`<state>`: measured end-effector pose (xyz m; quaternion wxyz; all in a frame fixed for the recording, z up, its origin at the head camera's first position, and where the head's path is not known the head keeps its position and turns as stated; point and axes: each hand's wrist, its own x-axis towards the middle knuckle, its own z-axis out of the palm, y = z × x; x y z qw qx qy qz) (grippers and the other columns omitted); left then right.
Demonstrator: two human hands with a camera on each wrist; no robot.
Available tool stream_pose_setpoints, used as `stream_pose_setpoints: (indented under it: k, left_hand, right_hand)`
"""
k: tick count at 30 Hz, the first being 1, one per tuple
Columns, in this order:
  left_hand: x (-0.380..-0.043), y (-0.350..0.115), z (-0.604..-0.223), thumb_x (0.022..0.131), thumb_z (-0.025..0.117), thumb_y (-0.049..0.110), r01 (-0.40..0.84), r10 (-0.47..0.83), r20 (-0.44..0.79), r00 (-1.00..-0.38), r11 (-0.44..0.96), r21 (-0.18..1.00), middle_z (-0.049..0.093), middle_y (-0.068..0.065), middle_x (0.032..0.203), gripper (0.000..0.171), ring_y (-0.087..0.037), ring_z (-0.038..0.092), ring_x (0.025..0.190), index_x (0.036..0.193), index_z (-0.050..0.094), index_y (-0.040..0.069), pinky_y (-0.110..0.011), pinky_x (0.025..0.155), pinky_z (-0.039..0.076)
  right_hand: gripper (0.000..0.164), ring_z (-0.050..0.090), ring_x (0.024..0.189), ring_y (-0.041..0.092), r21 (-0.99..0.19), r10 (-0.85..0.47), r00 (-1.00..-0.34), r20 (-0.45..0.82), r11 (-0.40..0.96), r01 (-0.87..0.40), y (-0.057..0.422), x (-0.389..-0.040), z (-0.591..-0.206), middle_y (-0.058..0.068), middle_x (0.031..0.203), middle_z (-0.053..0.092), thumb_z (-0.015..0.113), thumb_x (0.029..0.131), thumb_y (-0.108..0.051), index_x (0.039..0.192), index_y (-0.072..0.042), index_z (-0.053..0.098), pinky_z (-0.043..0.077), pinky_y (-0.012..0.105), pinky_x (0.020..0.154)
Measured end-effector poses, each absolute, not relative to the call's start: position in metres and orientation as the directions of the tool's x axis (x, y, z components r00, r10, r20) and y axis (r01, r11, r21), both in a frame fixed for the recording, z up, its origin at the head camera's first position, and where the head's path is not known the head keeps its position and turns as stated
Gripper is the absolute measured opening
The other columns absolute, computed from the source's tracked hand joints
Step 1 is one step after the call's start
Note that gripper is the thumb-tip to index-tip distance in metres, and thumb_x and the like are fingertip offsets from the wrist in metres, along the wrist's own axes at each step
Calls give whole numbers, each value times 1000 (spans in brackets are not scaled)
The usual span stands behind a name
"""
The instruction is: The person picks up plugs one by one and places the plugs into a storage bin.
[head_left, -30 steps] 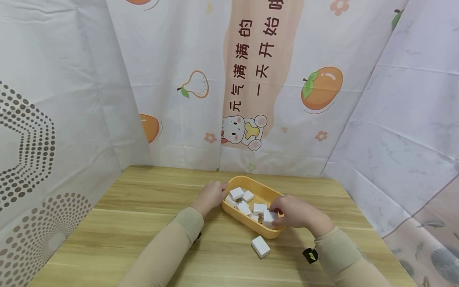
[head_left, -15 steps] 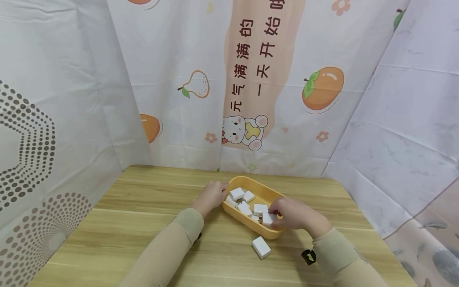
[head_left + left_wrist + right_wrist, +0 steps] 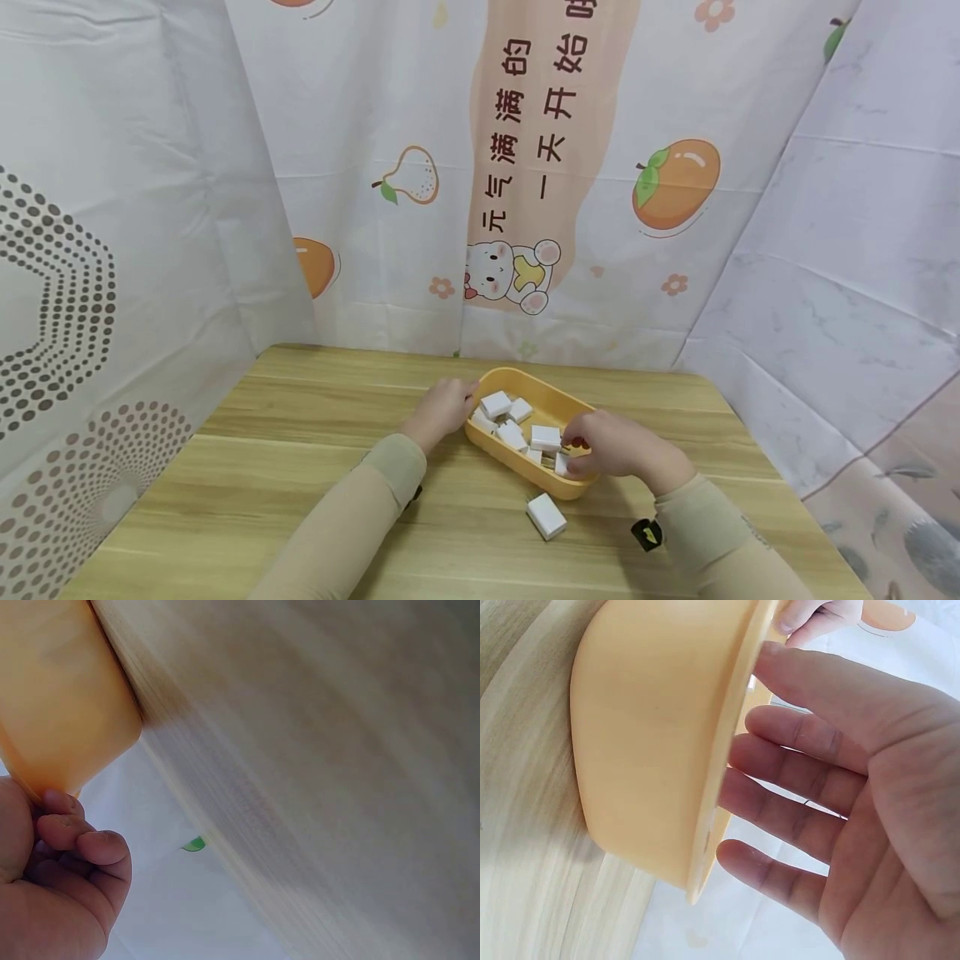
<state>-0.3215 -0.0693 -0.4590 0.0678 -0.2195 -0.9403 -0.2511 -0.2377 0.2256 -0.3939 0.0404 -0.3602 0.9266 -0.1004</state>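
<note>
A yellow plastic box (image 3: 517, 460) stands slantwise on the table with several white plug chargers (image 3: 545, 437) in it. My left hand (image 3: 442, 407) pinches its left end; the left wrist view shows curled fingers (image 3: 103, 846) at the rim. Over the right end, my right hand (image 3: 618, 446) reaches in with thumb and fingers apart, close to one white charger (image 3: 562, 464) partly hidden under it. In the right wrist view the fingers (image 3: 787, 817) are extended and spread over the rim, their tips partly hidden. One more charger (image 3: 546, 517) lies outside, in front of the box.
The wood-grain table (image 3: 315, 475) ends at a back edge below a printed curtain (image 3: 375, 275). More cloth hangs on the left (image 3: 135, 250) and right sides. A small dark tag (image 3: 647, 534) shows beside the right sleeve.
The charger between my right thumb and fingers has dropped lower into the box, and less of it shows now. The left hand and box have stayed put.
</note>
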Motion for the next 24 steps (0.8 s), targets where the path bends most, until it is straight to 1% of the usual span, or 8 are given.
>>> stream_pose_setpoints:
  k: [2, 5, 8, 10, 11, 13, 17, 24]
  left_hand:
    - [-322, -69, -459, 103, 60, 13, 447, 379, 238, -894, 775, 446, 64, -3, 75, 33, -8, 40, 49, 135, 65, 7, -22, 45, 39]
    - [-322, -69, -458, 103, 61, 11, 452, 382, 242, -892, 768, 453, 56, 1, 66, 32, -8, 40, 49, 134, 66, 6, -22, 45, 39]
    - [-321, -69, -457, 102, 61, 10, 453, 383, 241, -891, 767, 454, 51, 2, 62, 32, -8, 40, 49, 134, 66, 5, -22, 45, 38]
    - [-321, -69, -457, 103, 61, 10, 453, 383, 242, -891, 769, 451, 52, 2, 63, 32, -9, 40, 49, 134, 66, 5, -22, 45, 38]
    - [-321, -69, -456, 103, 61, 11, 454, 384, 242, -891, 771, 446, 56, 0, 66, 32, -9, 40, 50, 134, 65, 5, -22, 45, 38]
    - [-321, -68, -456, 103, 61, 11, 455, 385, 243, -890, 774, 441, 66, -4, 78, 32, -9, 41, 51, 134, 65, 5, -22, 46, 39]
    - [-320, -69, -456, 103, 60, 11, 456, 386, 243, -890, 773, 441, 72, -9, 92, 32, -9, 41, 51, 134, 65, 4, -23, 47, 40]
    - [-320, -68, -457, 103, 61, 12, 450, 383, 236, -893, 780, 435, 64, -2, 75, 33, -8, 39, 50, 135, 65, 5, -22, 46, 39]
  right_hand:
    - [11, 58, 75, 13, -224, -672, -740, -4, 722, -655, 226, -237, -392, -6, 86, 65, 81, 84, -16, 88, -15, 71, 49, 32, 67]
    - [14, 61, 79, 17, -229, -666, -746, -11, 728, -646, 227, -236, -391, -4, 90, 67, 82, 85, -17, 96, -12, 74, 51, 34, 69]
    - [14, 60, 77, 16, -232, -663, -749, -10, 730, -643, 227, -235, -389, -5, 88, 66, 82, 86, -18, 95, -13, 73, 49, 33, 67]
    - [13, 59, 76, 15, -231, -664, -748, -6, 729, -645, 228, -234, -389, -7, 86, 65, 82, 86, -18, 94, -14, 73, 48, 32, 66]
    - [13, 59, 76, 15, -230, -665, -746, -3, 727, -647, 228, -234, -388, -7, 86, 65, 82, 87, -19, 94, -13, 73, 48, 32, 66]
    - [14, 60, 76, 15, -227, -666, -746, 3, 726, -649, 228, -233, -387, -7, 87, 66, 82, 87, -19, 96, -12, 74, 49, 32, 67]
    - [20, 62, 80, 13, -214, -658, -753, 12, 734, -644, 229, -229, -383, -3, 94, 69, 82, 87, -20, 102, -8, 76, 52, 35, 71]
    - [14, 60, 79, 13, -179, -660, -749, 59, 731, -658, 233, -219, -375, -11, 88, 63, 83, 86, -22, 94, -15, 74, 51, 33, 69]
